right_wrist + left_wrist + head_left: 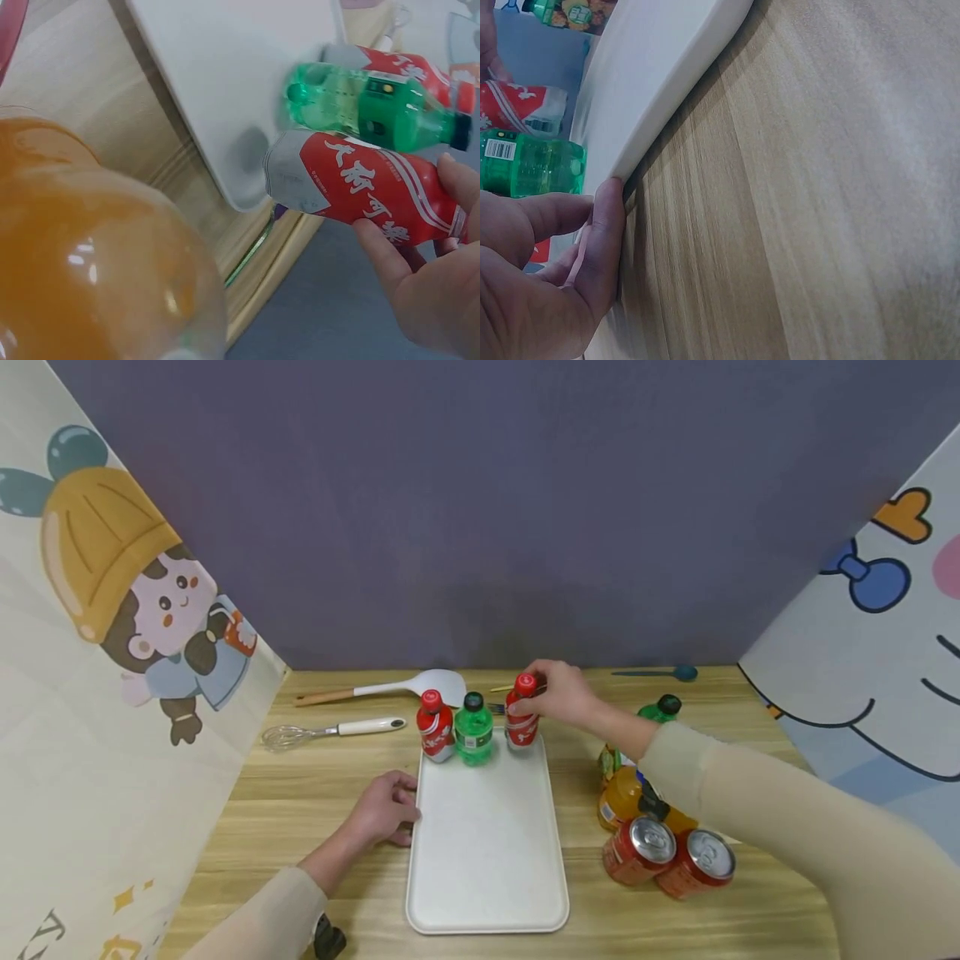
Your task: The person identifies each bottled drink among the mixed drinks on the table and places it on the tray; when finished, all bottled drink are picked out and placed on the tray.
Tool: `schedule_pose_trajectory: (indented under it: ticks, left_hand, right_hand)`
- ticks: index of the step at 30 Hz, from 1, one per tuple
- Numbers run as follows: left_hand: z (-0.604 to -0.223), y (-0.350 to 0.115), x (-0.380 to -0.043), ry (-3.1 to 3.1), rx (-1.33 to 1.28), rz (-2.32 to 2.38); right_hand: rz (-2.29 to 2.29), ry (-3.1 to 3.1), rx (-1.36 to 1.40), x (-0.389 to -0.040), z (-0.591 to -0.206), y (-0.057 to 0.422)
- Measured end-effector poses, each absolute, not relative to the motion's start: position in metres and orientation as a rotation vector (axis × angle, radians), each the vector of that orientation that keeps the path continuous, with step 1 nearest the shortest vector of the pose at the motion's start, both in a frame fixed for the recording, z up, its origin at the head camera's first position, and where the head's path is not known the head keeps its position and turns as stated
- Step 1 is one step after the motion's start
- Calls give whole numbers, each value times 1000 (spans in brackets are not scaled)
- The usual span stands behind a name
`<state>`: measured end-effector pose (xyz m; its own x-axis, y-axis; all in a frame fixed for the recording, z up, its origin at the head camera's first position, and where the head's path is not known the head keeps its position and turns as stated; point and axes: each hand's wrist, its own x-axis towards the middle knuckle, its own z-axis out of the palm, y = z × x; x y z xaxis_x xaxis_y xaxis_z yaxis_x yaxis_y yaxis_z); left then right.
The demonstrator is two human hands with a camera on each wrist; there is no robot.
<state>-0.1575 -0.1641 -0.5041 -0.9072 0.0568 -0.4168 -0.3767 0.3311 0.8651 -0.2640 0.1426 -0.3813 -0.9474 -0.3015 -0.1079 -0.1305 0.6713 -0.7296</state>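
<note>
My right hand (564,695) grips a red cola bottle (522,727) with white lettering by its upper part. It holds the bottle over the far right corner of a white rectangular tray (487,860); in the right wrist view a soft shadow lies on the tray by its base. Beside it a green bottle (474,739) with a black cap and another red cola bottle (435,735) stand upright along the tray's far end. At the tray's left edge rests my left hand (386,810), its fingertips (612,187) touching the rim.
Right of the tray stand two red cans (637,853), an orange drink bottle (618,797) and another green bottle (662,707), partly behind my right arm. A whisk (330,731), a white spatula (390,687) and a dark spoon (663,673) lie toward the back, near the grey wall.
</note>
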Motion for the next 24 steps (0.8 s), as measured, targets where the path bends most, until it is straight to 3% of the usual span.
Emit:
schedule_pose_trajectory:
  ticks: [24]
  left_hand:
    - [-508,-166,-159,2236,-268,1596]
  right_hand:
    - [-1117,2646,-356,-267,-412,136]
